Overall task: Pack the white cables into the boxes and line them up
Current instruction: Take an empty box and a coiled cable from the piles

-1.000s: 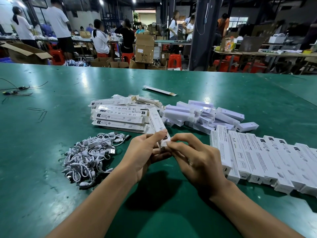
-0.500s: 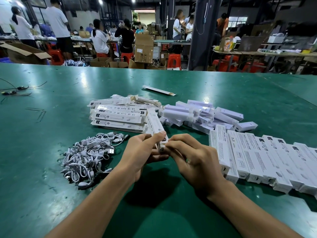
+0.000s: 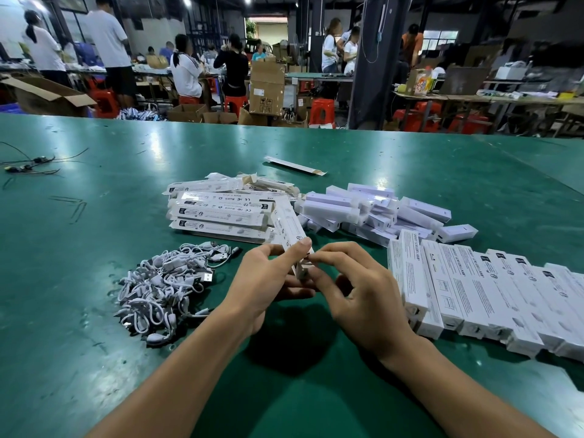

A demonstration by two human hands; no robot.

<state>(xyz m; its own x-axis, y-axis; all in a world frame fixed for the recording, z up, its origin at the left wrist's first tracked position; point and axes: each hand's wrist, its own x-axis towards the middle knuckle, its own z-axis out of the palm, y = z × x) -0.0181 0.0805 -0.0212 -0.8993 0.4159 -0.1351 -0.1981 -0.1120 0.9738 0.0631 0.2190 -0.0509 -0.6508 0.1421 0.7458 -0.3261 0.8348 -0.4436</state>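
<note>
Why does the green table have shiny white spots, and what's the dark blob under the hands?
Head view: ceiling lights glare off the green table; the blob is the shadow of the left hand and right hand holding a box.

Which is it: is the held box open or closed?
Open, it seems: the box shows a dark gap at its near end, where the right hand pinches it. The left hand grips its side.
</note>
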